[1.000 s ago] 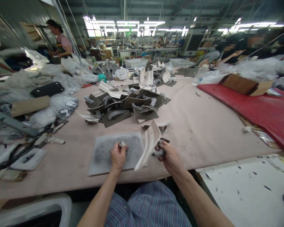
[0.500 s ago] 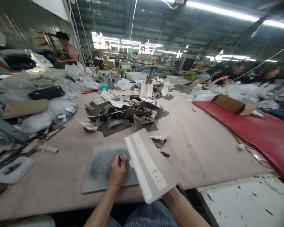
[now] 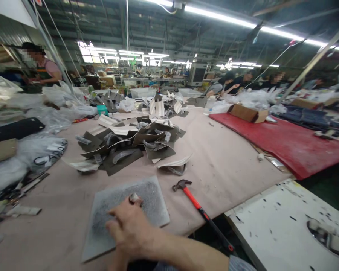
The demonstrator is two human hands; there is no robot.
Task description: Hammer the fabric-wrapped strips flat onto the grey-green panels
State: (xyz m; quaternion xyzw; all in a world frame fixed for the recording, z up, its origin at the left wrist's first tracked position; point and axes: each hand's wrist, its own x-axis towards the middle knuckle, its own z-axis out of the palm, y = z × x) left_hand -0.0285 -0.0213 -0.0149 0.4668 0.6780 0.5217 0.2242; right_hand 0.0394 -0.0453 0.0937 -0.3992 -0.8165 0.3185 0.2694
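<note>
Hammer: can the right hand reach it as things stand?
Likely yes: nothing lies on the hammer, and its handle juts past the edge of the table. The right hand, over the grey board, would need to move right.

Striped blue-grey sleeve, bare right forearm, ungloved hand

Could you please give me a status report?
Hands overlapping above grey slab; small pale piece beside them, grip unclear; hammer right of slab, not touching.
</note>
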